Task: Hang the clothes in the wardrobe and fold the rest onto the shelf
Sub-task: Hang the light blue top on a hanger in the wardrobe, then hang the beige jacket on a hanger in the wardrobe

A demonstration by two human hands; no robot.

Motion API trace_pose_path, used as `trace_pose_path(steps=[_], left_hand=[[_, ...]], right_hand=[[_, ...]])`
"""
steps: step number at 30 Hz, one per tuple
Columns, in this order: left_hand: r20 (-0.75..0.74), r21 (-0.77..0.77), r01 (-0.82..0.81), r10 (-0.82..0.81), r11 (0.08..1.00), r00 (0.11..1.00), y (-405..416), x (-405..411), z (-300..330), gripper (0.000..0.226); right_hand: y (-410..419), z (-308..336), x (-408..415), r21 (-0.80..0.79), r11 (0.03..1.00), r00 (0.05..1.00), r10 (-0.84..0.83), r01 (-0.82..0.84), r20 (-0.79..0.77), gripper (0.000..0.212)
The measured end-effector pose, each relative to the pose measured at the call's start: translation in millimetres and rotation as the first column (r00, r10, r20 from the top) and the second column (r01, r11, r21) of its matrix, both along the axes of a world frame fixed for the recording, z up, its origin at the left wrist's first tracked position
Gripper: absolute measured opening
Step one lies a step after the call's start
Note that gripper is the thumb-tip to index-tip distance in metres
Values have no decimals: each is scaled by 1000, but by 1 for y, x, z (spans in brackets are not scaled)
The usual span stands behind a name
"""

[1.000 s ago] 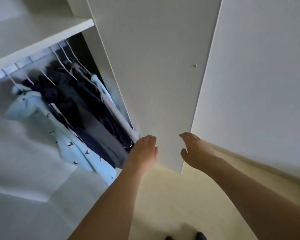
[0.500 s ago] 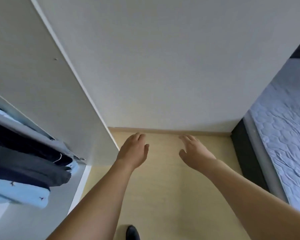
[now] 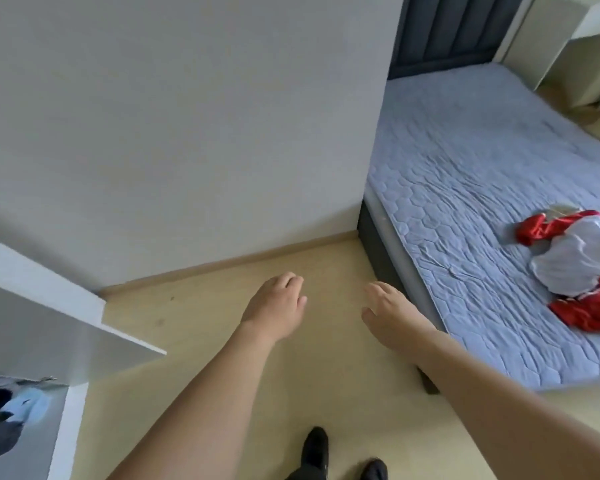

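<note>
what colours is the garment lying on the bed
Red and white, with a satin-like sheen: the garment lies on the bed, seen in the head view.

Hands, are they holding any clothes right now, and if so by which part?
Nothing is held. The left hand and right hand hang over the floor with loosely curled fingers. The red and white clothes lie untouched on the bed.

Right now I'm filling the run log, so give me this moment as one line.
left hand: empty | right hand: empty | red-and-white garment: on bed | wardrobe door: open
</note>
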State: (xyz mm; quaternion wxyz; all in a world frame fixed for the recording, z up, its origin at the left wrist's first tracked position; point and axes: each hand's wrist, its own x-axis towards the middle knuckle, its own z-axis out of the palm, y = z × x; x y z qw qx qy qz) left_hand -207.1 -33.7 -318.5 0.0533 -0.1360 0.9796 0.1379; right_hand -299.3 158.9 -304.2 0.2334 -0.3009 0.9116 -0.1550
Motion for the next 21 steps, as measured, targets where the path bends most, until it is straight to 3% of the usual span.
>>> trace_pose_path(steps=[3, 8, 15, 21], left_hand=[[-5, 15, 0, 1, 1000, 1000, 36, -41, 0, 41], [33, -33, 138, -137, 990, 990, 118, -112, 2, 42], [39, 10, 159, -159, 987, 986, 287, -207, -9, 45], [69, 69, 228, -232, 971, 970, 394, -268, -1, 47]], right_hand=[[42, 2, -29, 19, 998, 998, -55, 55, 14, 46], [119, -3, -83, -26, 985, 985, -171, 171, 26, 32], [291, -10, -173, -35, 984, 985, -172, 173, 25, 47], [402, -9, -242, 11, 964, 962, -267, 267, 62, 46]])
